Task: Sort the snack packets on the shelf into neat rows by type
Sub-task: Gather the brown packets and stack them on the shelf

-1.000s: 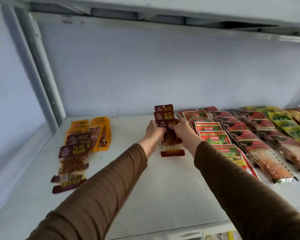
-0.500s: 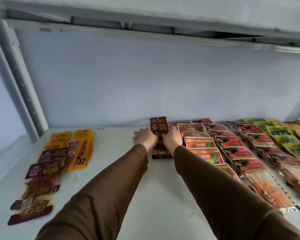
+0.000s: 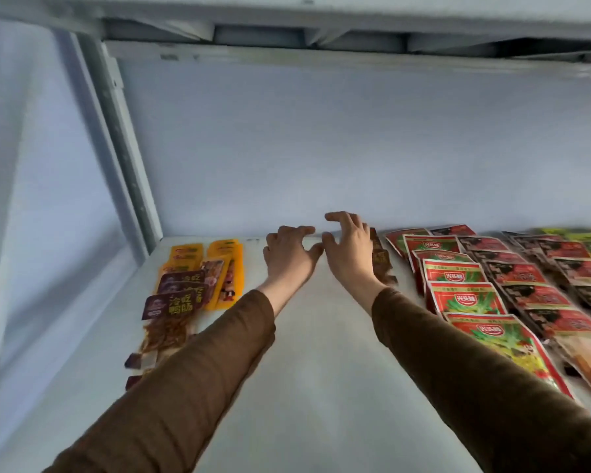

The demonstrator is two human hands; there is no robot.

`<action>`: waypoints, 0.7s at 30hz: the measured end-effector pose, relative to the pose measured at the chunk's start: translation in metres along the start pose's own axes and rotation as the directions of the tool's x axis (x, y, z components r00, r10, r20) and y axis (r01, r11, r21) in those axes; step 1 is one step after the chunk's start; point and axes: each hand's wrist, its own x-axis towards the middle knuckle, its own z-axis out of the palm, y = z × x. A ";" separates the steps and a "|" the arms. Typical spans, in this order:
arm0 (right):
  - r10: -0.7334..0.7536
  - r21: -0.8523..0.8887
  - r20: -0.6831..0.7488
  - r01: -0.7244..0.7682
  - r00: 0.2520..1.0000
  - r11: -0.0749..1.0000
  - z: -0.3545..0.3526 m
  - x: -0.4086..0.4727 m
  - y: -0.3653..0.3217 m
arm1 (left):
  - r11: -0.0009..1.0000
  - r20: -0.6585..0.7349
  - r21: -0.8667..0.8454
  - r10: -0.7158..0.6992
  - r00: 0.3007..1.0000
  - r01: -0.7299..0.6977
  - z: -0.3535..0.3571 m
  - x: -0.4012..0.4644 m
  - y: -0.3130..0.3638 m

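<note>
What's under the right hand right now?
A dark brown packet lies flat on the shelf, partly under the right hand, which holds nothing. Its right edge and near end show; the hand hides the rest, so whether more packets lie beneath is unclear.

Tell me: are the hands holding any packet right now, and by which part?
Nothing is held. The left hand and right hand hover open over the shelf; the dark red packet lies beside the right hand.

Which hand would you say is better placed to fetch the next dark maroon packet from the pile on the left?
Left. The left hand is open, empty, and nearer the maroon pile. The right hand hovers beside the placed dark packets and would cross over.
</note>
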 end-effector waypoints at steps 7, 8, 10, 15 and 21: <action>-0.083 0.216 0.200 0.039 0.976 0.976 0.052 -0.070 -0.100 | 0.994 -0.204 -0.109 -0.018 0.979 -0.005 -0.119 -0.065 -0.085; -0.084 0.175 0.260 0.039 0.962 0.984 0.060 -0.081 -0.111 | 0.991 -0.231 -0.133 -0.038 0.972 0.007 -0.133 -0.074 -0.097; -0.080 0.053 0.371 0.065 0.925 0.996 0.076 -0.102 -0.129 | 0.981 -0.264 -0.191 -0.078 0.961 0.027 -0.156 -0.093 -0.120; 0.023 -0.206 0.454 0.080 0.891 0.975 0.110 -0.141 -0.152 | 0.934 -0.264 -0.344 -0.194 0.945 0.096 -0.184 -0.131 -0.157; 0.157 -0.126 0.421 -0.114 0.893 0.985 0.118 -0.151 -0.151 | 0.904 -0.190 -0.409 -0.216 0.958 0.123 -0.183 -0.149 -0.171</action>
